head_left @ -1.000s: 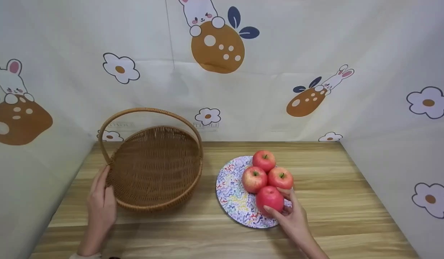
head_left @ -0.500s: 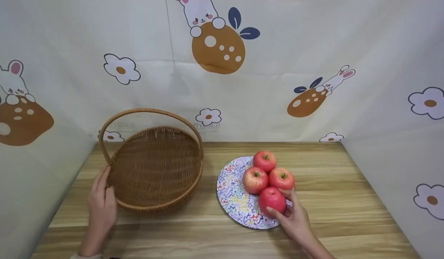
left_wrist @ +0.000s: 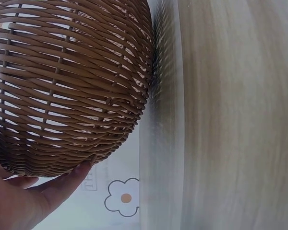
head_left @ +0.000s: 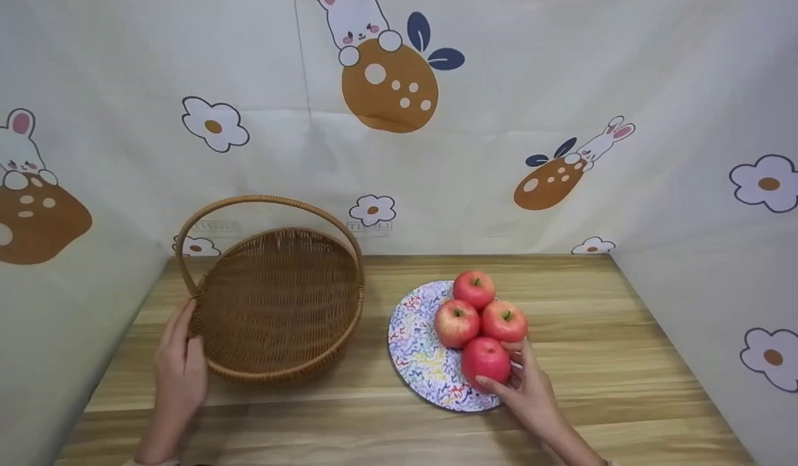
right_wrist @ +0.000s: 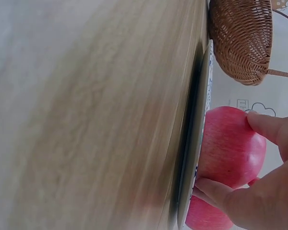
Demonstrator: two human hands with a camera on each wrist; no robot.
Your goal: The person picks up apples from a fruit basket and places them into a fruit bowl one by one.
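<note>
In the head view my left hand [head_left: 182, 369] lies along the left side of a brown wicker basket [head_left: 279, 304], its fingers straight against the weave below the handle. In the left wrist view the fingertips [left_wrist: 81, 168] press the basket's woven wall. My right hand [head_left: 531, 391] holds a red apple [head_left: 486, 362] between thumb and fingers, at the front of a round, colourfully speckled plate [head_left: 415, 343]. Seen from the right wrist, this apple [right_wrist: 230, 146] rests against the plate's surface, with fingers on opposite sides of it. Several other apples [head_left: 457, 323] cluster right behind it.
Everything stands on a wood-grain table [head_left: 606, 362]. A pale curtain [head_left: 476, 168] printed with rabbits and flowers encloses the back and sides. The basket's tall arched handle [head_left: 263, 199] rises over its opening, left of the plate.
The held apple has shifted slightly right on the plate, and my right fingers have slid a little toward its right side. The left hand and basket stay put.
</note>
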